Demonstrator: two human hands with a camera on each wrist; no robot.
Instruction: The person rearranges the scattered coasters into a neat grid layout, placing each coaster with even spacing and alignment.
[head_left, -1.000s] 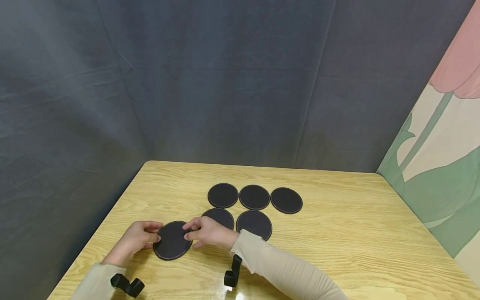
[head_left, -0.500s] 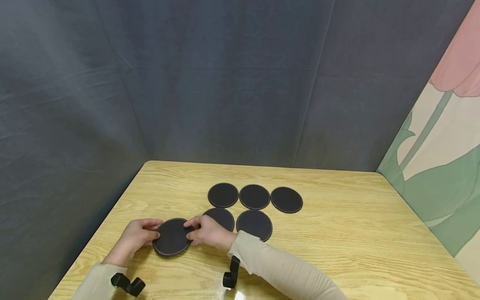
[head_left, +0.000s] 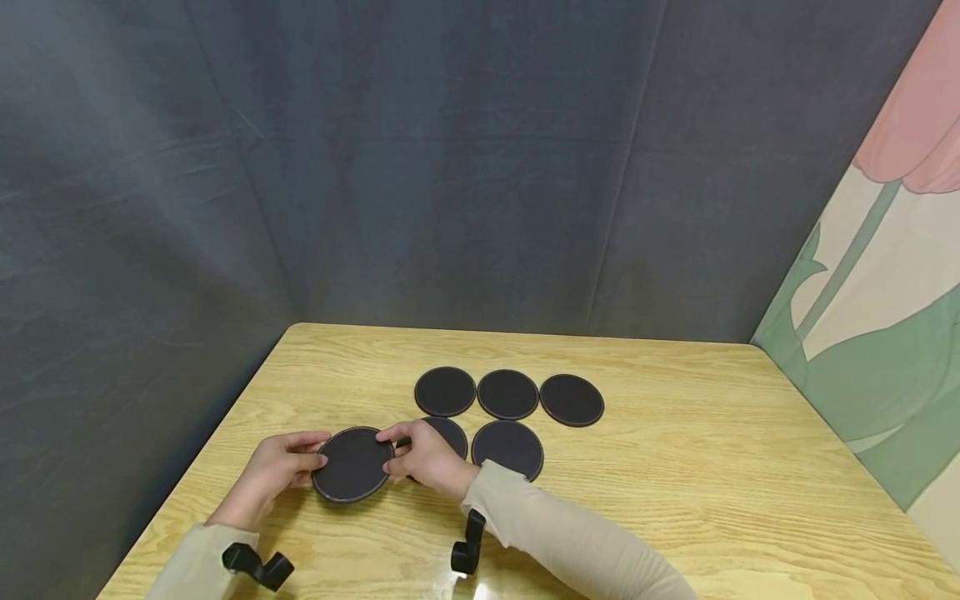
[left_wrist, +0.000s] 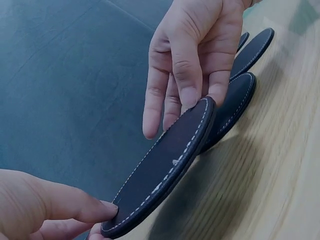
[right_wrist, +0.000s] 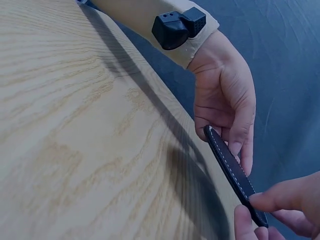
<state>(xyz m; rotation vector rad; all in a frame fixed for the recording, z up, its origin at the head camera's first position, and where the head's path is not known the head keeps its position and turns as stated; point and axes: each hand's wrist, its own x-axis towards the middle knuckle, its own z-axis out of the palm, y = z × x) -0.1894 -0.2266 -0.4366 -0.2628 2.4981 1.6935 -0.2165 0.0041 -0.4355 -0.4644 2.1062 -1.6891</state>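
Observation:
A round black coaster [head_left: 351,465] with pale stitching round its rim is held above the table between both hands, its shadow below it. My left hand [head_left: 273,473] pinches its left edge, thumb on top and fingers beneath, as the left wrist view of the coaster [left_wrist: 165,160] shows. On the opposite edge my right hand [head_left: 431,458] pinches it; in the left wrist view the right thumb [left_wrist: 187,80] lies on the upper face. Behind the right hand, a matching coaster [head_left: 450,433] lies on the table, partly hidden by the hand.
Three coasters form a back row: left [head_left: 446,392], middle [head_left: 508,394] and right [head_left: 572,400]. Another coaster [head_left: 508,448] lies in front, by the right sleeve. The wooden table [head_left: 675,467] meets a dark curtain [head_left: 450,167] behind and a flower-patterned cloth [head_left: 862,333] at right.
The held coaster has risen from near the tabletop and shifted slightly away from me. Both hands move with it. The coasters on the table stay put.

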